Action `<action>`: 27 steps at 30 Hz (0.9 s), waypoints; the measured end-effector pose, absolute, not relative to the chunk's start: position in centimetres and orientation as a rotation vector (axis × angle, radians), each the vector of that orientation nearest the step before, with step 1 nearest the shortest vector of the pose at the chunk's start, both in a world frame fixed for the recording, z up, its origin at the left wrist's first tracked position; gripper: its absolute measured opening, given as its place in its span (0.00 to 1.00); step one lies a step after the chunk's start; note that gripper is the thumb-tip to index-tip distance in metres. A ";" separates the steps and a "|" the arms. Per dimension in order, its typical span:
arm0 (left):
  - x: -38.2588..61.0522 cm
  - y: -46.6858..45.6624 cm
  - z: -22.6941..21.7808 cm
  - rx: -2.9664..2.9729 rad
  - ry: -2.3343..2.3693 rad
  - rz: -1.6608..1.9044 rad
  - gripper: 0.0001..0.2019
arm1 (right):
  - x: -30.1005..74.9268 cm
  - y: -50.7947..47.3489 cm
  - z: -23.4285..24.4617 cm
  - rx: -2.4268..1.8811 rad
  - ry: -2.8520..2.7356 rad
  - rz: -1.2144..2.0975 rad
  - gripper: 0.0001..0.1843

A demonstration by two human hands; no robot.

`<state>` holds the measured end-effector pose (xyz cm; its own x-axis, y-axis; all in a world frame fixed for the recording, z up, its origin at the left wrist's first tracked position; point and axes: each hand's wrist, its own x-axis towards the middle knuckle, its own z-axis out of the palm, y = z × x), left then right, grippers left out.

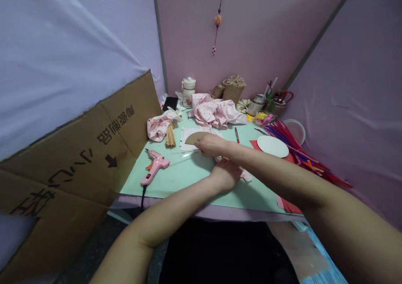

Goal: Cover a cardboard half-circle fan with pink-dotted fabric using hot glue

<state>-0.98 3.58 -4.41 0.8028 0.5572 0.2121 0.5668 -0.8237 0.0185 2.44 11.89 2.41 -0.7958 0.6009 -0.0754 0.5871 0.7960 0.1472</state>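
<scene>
My right hand (211, 144) reaches across the mint-green table (188, 175) and rests with fingers curled on a brown cardboard piece (192, 138) that lies on a white notepad (190, 138). My left hand (226, 173) lies nearer me, pressed down on a pink-and-white cloth scrap (246, 176); its fingers are hidden under the right forearm. A clear glue stick (188, 153) lies just left of the right hand. A pink hot glue gun (155, 167) stands on the table to the left, its cord running off the front edge.
A large brown cardboard sheet (78, 150) leans at the left. Crumpled pink fabric (216, 110), a bundle of wooden sticks (170, 136), a white jar (188, 91), a twine spool (234, 89), a white paper disc (272, 146), coloured pipe cleaners (292, 146) and a red pen (237, 134) crowd the back and right.
</scene>
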 end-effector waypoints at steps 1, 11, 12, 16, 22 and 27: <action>-0.9 3.7 -4.5 -2.949 -0.917 -0.330 0.16 | 2.6 11.7 2.9 0.957 2.920 0.156 0.13; -1.0 3.6 -4.0 -2.955 -0.909 -0.265 0.16 | 7.7 7.7 6.4 2.219 3.606 -1.593 0.25; -1.2 3.4 -3.8 -2.953 -0.901 -0.287 0.16 | 8.7 7.1 6.1 2.301 3.536 -1.712 0.30; -1.7 3.2 -3.2 -2.967 -0.909 -0.311 0.18 | 12.6 4.1 4.8 2.632 3.288 -1.883 0.32; -1.8 3.5 -3.8 -2.980 -0.899 -0.330 0.18 | 17.5 -1.0 3.3 2.984 2.867 -1.614 0.18; -1.9 3.8 -2.9 -3.057 -0.947 -0.326 0.16 | 21.0 -7.1 1.1 2.918 2.442 -0.546 0.18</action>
<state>-1.91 3.81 -2.89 0.8065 0.5661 0.1704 0.5509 -0.8242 0.1308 21.01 -7.12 1.10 0.2531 0.9421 0.2201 0.7584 -0.0519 -0.6498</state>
